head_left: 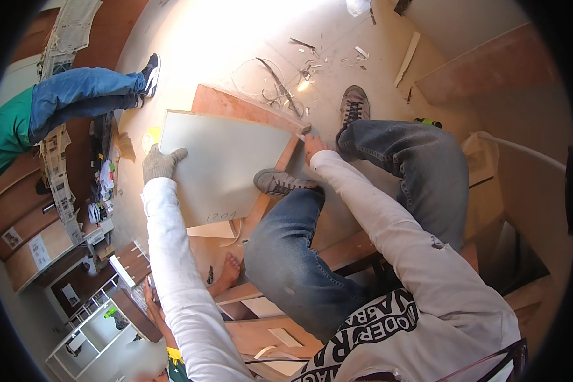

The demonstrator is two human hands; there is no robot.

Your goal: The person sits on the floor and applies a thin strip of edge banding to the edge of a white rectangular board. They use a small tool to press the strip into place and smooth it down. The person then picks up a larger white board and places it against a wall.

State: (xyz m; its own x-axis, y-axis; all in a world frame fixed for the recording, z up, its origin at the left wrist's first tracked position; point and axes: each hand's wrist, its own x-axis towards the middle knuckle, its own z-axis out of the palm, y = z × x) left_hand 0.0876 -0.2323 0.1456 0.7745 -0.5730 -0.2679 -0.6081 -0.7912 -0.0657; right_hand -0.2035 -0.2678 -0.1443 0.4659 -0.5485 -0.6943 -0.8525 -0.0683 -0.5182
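A pale grey flat board [226, 162] lies tilted in front of me, with pencil marks near its lower edge. My left hand [159, 162], in a grey knit glove, grips its left edge with the thumb on the top face. My right hand [315, 148] is bare and closed beside the board's far right corner. Something small and slim shows at its fingertips, too small to name. Beneath the board, a reddish-brown wooden panel [213, 100] sticks out at the far side. My left shoe [285, 183] rests against the board's right edge.
Offcuts and a loose cable [277, 79] litter the floor ahead, around a small glowing lamp [304, 84]. A person in jeans [83, 95] is at the upper left. Another person's bare foot [228, 274] is near my left knee. A brown board [490, 63] leans at the right.
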